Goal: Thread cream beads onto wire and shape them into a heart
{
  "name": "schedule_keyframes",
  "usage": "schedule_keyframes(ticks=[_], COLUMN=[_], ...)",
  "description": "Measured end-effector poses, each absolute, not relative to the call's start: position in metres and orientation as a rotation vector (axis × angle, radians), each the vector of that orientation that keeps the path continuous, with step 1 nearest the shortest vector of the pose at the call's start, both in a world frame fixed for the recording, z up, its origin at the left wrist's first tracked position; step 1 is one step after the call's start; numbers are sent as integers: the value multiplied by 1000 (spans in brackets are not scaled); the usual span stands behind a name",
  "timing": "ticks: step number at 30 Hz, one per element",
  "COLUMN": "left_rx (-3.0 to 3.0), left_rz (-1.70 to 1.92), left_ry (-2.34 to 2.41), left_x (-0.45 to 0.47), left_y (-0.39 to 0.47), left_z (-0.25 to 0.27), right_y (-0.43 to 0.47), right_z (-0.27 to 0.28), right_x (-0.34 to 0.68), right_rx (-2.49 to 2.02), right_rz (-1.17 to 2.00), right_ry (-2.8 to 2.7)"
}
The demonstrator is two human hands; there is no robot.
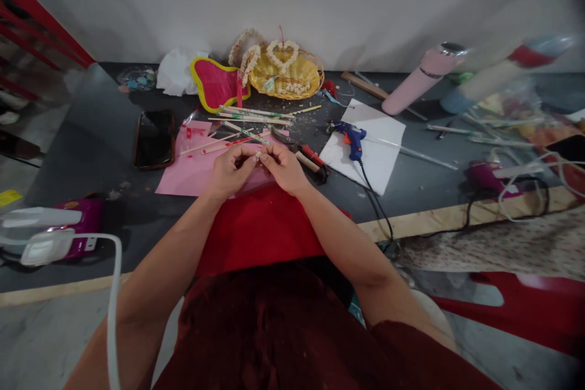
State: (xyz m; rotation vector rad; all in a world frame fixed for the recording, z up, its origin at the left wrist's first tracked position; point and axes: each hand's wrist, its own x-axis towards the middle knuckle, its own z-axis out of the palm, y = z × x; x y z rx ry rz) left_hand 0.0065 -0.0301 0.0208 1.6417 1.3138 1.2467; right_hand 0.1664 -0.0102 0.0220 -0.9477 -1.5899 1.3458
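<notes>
My left hand (235, 169) and my right hand (284, 166) meet over the front of the table, fingertips pinched together. Between them is a small pale piece (258, 156), too tiny to name exactly. Under the hands lie a pink sheet (183, 173) and a red cloth (267, 231). Just beyond the fingers are several chopsticks (256, 114) in printed paper sleeves. Pliers with red and dark handles (311, 157) rest right beside my right hand.
A blue glue gun (354, 139) lies on a white sheet (388, 164), its cord running off the front edge. Behind are a wicker basket (315, 76) with pale beaded loops and a pink bottle (418, 82). A phone (155, 140) and a purple power strip (89, 225) are left.
</notes>
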Motion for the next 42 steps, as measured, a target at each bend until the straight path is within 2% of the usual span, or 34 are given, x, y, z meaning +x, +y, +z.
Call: schedule_keyframes(ticks=[42], left_rx=[1702], left_rz=[1250], left_ry=[1268], left_x=[8], left_y=[-30], left_z=[21], right_y=[-14], right_z=[24], right_x=[165], right_rx=[-979], right_rz=[1147], right_ry=[-1686])
